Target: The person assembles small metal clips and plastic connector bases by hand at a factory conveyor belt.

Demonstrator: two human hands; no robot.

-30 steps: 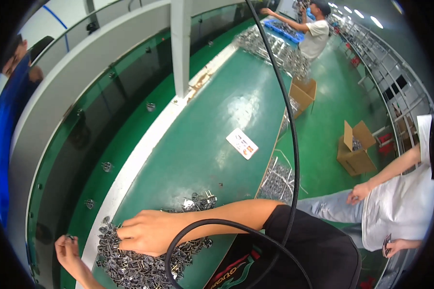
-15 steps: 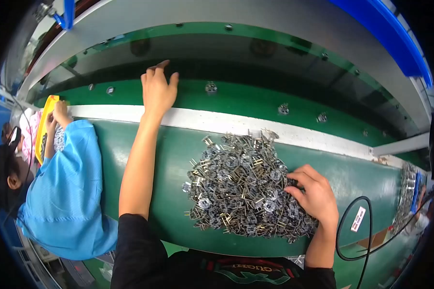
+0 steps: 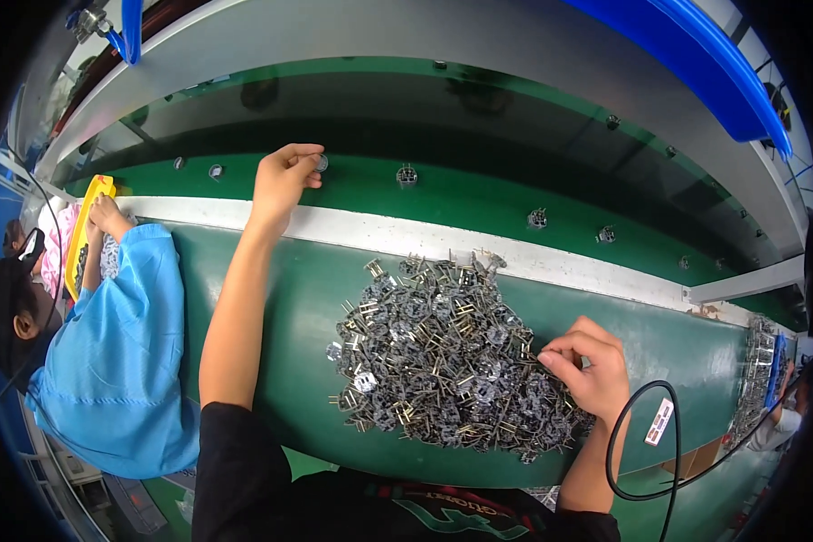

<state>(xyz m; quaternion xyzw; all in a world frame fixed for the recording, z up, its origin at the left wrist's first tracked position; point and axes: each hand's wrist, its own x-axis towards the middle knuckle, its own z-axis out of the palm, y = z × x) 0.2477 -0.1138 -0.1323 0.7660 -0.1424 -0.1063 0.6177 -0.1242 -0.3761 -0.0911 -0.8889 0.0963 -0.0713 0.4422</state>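
A heap of small grey metal parts [image 3: 443, 352] with prongs lies on the green table [image 3: 289, 298] in front of me. My right hand [image 3: 587, 370] rests at the heap's right edge, thumb and forefinger pinched on a part there. My left hand [image 3: 285, 176] reaches far over the white strip [image 3: 352, 230] to the green belt [image 3: 479, 194] and holds a small round metal part [image 3: 321, 163] at its fingertips. Single parts [image 3: 406, 175] stand spaced along the belt.
At my left a person in a blue coat [image 3: 117, 352] works by a yellow tray [image 3: 86, 217]. A black cable [image 3: 641, 452] loops at the lower right. A blue bin [image 3: 696, 63] sits on the shelf above. More metal parts [image 3: 759, 370] lie at far right.
The view swung from far right to the table in front. My left hand has shifted right along the belt and curled its fingers around a part. My right hand stays at the heap.
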